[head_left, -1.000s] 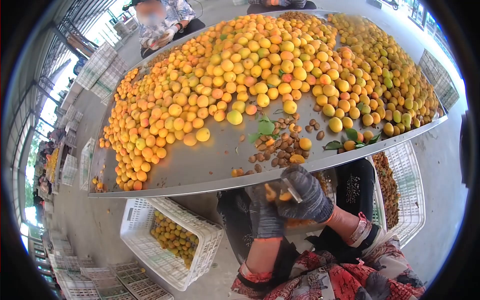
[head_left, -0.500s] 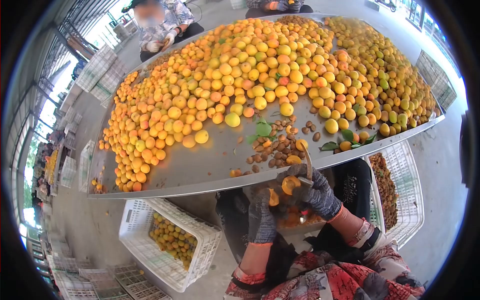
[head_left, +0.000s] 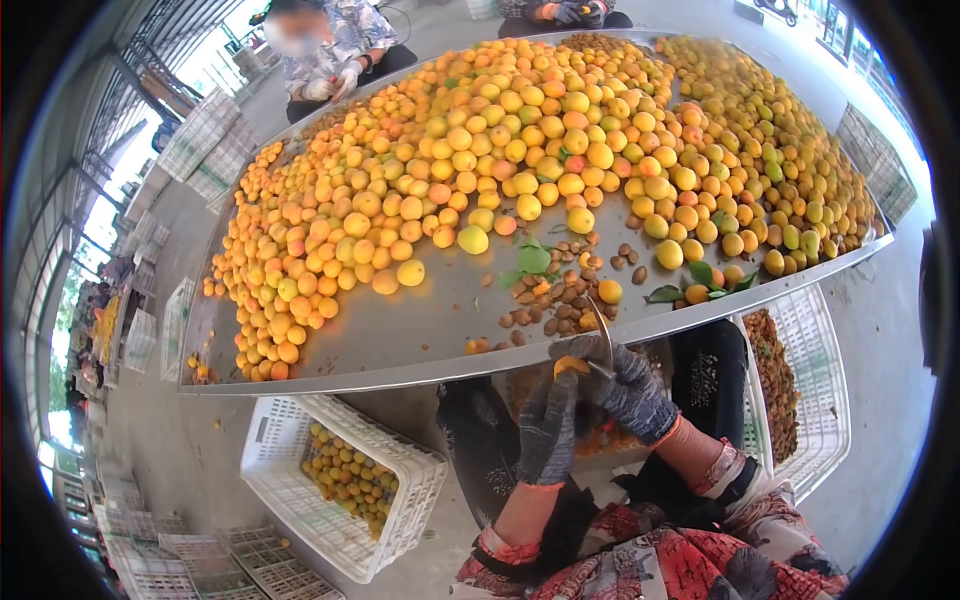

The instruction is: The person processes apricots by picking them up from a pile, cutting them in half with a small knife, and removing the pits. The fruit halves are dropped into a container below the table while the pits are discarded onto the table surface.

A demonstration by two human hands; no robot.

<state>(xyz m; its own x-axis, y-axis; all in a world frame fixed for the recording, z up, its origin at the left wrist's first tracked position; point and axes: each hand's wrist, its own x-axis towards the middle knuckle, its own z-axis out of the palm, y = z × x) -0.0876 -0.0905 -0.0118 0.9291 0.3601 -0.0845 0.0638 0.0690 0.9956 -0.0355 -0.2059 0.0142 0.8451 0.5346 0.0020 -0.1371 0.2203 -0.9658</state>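
Head view, below the table's (head_left: 390,335) near edge, left to right: one crate (head_left: 415,495); the left hand (head_left: 548,425), fingers raised, grip unclear; one apricot piece (head_left: 572,365) at both hands' fingertips, long axis roughly along that edge, neither hand clearly nearer; the right hand (head_left: 630,395), closed round one curved knife (head_left: 603,328); a second crate (head_left: 826,365). Table apricots (head_left: 450,160): uncountable.

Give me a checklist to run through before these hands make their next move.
1. Curved blade held in the right hand: ok.
2. Left hand gloved, like the right: ok.
3. Fruit piece at the fingertips: ok, though which hand bears it is unclear.
4. Blade clear of the left fingers: cannot tell; the hands overlap closely.
5. Table free of pits near the hands: not ok; a heap of pits lies close to the near edge.
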